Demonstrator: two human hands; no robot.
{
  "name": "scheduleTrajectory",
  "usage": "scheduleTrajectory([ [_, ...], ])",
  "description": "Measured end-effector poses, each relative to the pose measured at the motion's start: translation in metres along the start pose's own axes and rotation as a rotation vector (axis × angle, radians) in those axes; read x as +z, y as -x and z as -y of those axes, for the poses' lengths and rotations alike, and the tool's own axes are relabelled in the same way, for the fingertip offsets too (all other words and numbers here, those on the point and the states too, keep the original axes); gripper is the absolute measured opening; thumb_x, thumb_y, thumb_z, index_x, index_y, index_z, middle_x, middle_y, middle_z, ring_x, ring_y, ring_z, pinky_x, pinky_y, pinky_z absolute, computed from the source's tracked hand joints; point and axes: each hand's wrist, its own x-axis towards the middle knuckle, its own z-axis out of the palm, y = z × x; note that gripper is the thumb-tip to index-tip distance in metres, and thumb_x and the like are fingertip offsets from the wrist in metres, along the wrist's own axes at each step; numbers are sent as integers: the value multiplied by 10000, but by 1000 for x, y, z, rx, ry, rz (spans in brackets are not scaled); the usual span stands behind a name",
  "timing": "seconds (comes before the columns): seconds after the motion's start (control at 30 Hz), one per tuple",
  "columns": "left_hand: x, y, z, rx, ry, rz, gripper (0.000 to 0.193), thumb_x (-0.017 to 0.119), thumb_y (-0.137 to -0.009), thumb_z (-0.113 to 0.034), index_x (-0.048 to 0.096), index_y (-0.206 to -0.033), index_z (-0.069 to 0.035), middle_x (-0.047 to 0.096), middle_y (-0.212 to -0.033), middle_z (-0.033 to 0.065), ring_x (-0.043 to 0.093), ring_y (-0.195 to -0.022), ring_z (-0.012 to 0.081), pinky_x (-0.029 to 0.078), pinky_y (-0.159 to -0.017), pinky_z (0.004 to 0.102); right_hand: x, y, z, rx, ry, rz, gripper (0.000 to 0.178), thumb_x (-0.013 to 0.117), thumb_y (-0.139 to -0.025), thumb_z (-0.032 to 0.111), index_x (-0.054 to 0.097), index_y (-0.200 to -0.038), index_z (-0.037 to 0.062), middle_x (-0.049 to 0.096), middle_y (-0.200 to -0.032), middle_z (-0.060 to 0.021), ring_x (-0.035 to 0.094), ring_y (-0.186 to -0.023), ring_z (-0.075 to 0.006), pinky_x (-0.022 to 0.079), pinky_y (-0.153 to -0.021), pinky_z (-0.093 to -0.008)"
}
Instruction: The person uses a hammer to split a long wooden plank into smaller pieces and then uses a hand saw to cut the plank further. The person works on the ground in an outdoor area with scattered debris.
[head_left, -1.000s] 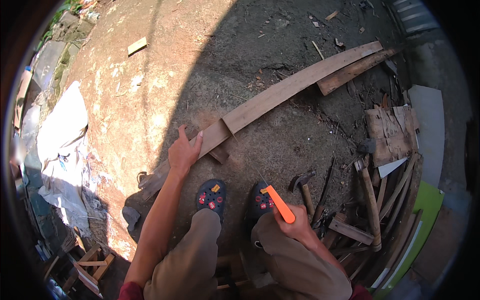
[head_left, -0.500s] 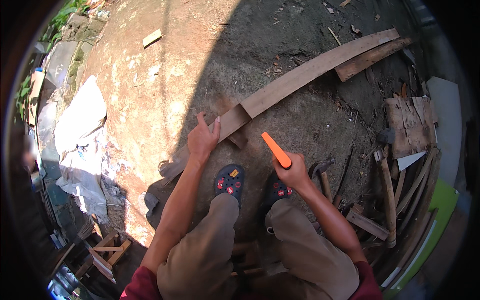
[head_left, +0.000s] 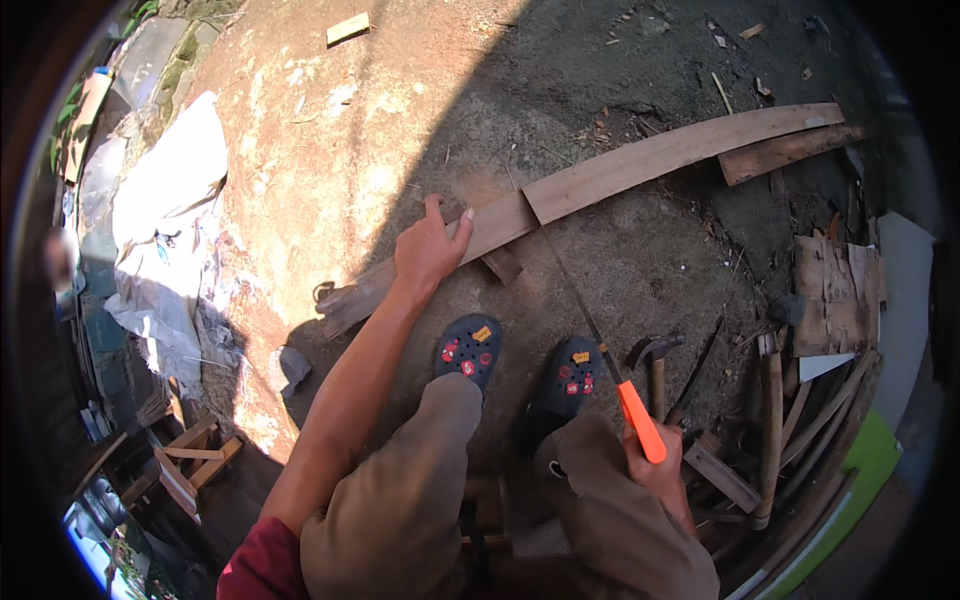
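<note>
A long wooden plank stretches from lower left to upper right in front of my feet. My left hand grips it near its left end, thumb lying along the top and one finger bent at the far edge. In my right hand, beside my right knee, is the orange handle of a hand saw. Its thin dark blade, seen nearly edge-on, runs up to the plank and crosses it to the right of my left hand. A wood block shows under the plank there.
Another board lies under the plank's far right end. A hammer rests by my right shoe. Stacked wood and a long-handled tool stand at right. White sheeting, a grey stone and a wooden frame are at left.
My right hand has drawn back toward me with the saw, so much more of the blade shows between handle and plank. My left hand stays on the plank. The whole view has shifted.
</note>
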Motion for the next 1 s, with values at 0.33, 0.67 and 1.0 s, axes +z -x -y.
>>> scheduleTrajectory([
  [0.33, -2, -5, 2, 38, -6, 6, 677, 506, -981, -497, 408, -1388, 35, 690, -716, 261, 700, -691, 445, 560, -654, 531, 108, -126, -21, -161, -170, -155, 206, 652, -915, 78, 591, -747, -26, 519, -557, -49, 509, -526, -77, 420, -516, -314],
  [0.67, -4, -6, 4, -3, 16, -43, 692, 513, -965, -524, 443, -1375, 29, 692, -732, 268, 709, -721, 439, 563, -673, 529, 30, -65, 38, 121, -136, 24, 162, 644, -904, 36, 586, -763, -22, 499, -578, 2, 470, -540, -67, 374, -502, -313],
  [1.0, 5, -3, 5, 103, 29, -73, 616, 478, -1009, -450, 436, -1378, 42, 640, -609, 212, 667, -584, 420, 525, -543, 515, 53, -98, -35, 179, -235, -62, 244, 639, -922, 82, 574, -696, 14, 503, -580, 38, 466, -525, -55, 361, -485, -277],
])
